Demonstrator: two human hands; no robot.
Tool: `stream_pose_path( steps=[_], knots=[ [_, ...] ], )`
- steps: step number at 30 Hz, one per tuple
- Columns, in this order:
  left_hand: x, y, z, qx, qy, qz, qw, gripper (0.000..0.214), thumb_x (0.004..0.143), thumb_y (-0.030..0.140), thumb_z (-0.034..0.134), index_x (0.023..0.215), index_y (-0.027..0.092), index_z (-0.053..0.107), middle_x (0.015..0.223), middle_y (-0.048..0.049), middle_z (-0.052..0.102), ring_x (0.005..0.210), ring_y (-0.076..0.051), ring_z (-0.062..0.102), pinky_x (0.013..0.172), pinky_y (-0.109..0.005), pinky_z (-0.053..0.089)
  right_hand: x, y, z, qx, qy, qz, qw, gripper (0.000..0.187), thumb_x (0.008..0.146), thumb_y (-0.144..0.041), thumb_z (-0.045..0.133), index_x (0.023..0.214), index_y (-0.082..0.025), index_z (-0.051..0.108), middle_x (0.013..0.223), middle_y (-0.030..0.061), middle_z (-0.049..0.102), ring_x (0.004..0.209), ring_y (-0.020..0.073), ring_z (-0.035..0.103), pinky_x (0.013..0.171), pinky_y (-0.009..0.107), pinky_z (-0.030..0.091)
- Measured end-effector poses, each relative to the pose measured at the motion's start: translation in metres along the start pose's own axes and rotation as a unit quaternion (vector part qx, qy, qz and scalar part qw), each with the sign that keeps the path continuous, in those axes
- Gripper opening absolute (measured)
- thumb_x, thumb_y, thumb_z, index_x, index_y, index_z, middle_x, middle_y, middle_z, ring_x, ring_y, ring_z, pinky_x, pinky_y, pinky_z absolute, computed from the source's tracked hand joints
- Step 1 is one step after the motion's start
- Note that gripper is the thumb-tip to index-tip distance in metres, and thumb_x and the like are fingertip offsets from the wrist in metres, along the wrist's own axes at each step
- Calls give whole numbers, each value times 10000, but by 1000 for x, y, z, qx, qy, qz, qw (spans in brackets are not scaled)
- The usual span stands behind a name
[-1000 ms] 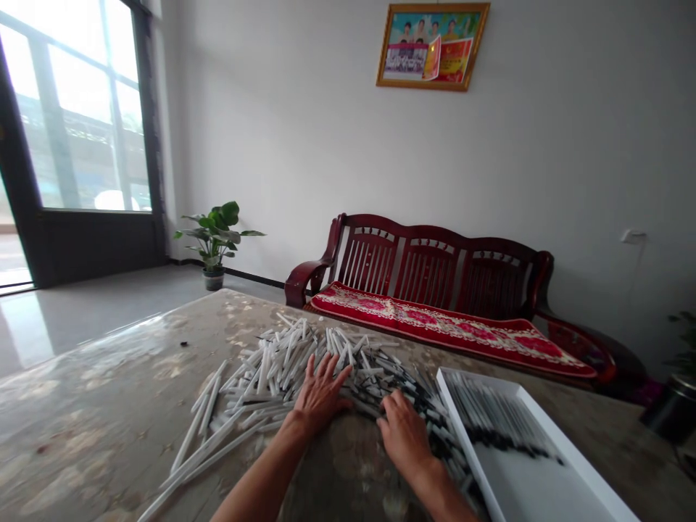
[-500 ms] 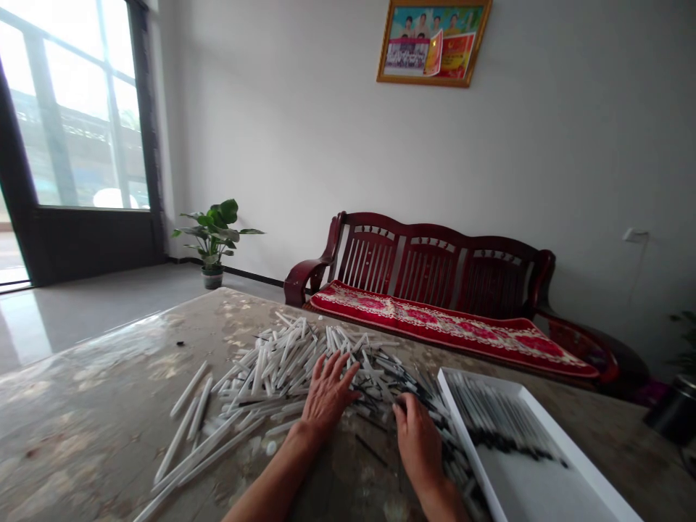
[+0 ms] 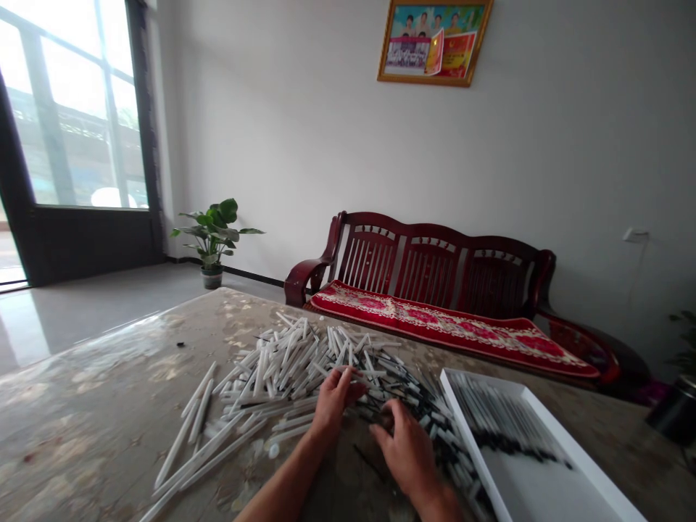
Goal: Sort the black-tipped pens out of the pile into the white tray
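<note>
A loose pile of white plastic tubes (image 3: 288, 359) lies on the table in front of me, with thin dark sticks mixed in at its right side. At the pile's near right edge my left hand (image 3: 334, 402) is closed, thumb and forefinger pinching a white tube (image 3: 370, 373). My right hand (image 3: 407, 442) is just to the right, its fingers curled inward over the dark sticks; whatever lies between them is hidden. Beside it runs a heap of tubes with black ends (image 3: 449, 435), along the white tray.
The shallow white tray (image 3: 478, 475) at the right holds a row of clear tubes with black ends (image 3: 505, 413). Several longer white tubes (image 3: 182, 442) lie apart on the patterned table (image 3: 81, 428). Beyond stand a dark red wooden bench (image 3: 429, 268) and a potted plant (image 3: 212, 232).
My left hand has gone from spread flat over the pile to a pinch on a white tube, shifting slightly right. My right hand has moved a little left, toward it.
</note>
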State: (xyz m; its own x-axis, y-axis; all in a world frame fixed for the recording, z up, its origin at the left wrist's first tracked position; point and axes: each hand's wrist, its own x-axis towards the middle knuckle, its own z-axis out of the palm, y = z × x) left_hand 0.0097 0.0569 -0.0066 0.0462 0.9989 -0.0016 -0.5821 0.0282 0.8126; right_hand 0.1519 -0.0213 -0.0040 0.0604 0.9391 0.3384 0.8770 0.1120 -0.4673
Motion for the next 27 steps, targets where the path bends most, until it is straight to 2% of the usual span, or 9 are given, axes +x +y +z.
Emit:
stream_pose_path(
  steps=[3,5,9,13,16,18,22,24,27],
  knots=[
    [5,7,-4,-76,32,-15,996,377,649,431,803,841,171,607,822,-19,717,647,-158,694,669,-308,587,-7,-18,-8,-52,-87,-36,994,118,768,-244,667,882,-247,636,946,12,691,890,194,671,738,248,456],
    [6,9,-5,-105,47,-28,993,299,703,347,787,856,175,596,849,-28,721,645,-164,705,656,-323,601,-10,-29,-12,-101,-130,-58,985,105,784,-179,634,870,-235,656,965,15,688,905,189,674,739,241,457],
    [3,11,-6,-125,53,-62,989,100,834,183,666,877,162,578,868,-62,729,659,-170,726,665,-323,617,-10,-50,-17,-226,-190,-69,953,390,816,36,434,1005,-201,679,1038,80,696,900,203,699,708,251,472],
    [-2,12,-8,-128,50,-90,986,68,879,96,582,903,153,557,867,-77,732,685,-176,740,686,-314,624,-10,-52,-20,-270,-212,-34,939,480,761,93,423,1088,-158,668,1069,142,697,899,244,706,703,279,489],
    [-3,15,-8,-131,60,-99,985,85,892,67,546,916,149,542,878,-87,733,679,-175,741,683,-315,626,-6,-35,-21,-237,-175,-30,955,438,748,67,444,1054,-144,675,1059,148,697,930,242,689,761,287,478],
    [-3,16,-7,-131,65,-104,984,82,900,66,531,915,146,537,876,-91,731,667,-172,739,677,-318,627,1,-19,-24,-195,-131,-22,972,367,742,33,458,960,-153,687,997,126,709,940,228,675,789,271,457],
    [-4,15,-3,-139,68,-111,982,73,905,76,531,910,149,533,841,-76,722,656,-171,736,669,-323,628,22,12,-34,-36,-32,28,998,145,741,-110,529,761,-206,636,815,53,713,827,205,665,723,255,444],
    [-5,15,-1,-143,71,-115,980,73,907,80,531,908,152,530,833,-72,720,655,-171,736,663,-319,627,29,23,-34,79,13,57,995,55,758,-223,550,745,-227,604,745,26,700,726,202,657,643,265,448],
    [-7,14,2,-144,74,-119,980,69,916,84,518,905,152,527,827,-74,720,652,-167,735,659,-308,627,32,30,-26,262,60,109,957,152,762,-383,569,800,-236,580,701,3,679,575,185,618,507,266,436]
  ],
)
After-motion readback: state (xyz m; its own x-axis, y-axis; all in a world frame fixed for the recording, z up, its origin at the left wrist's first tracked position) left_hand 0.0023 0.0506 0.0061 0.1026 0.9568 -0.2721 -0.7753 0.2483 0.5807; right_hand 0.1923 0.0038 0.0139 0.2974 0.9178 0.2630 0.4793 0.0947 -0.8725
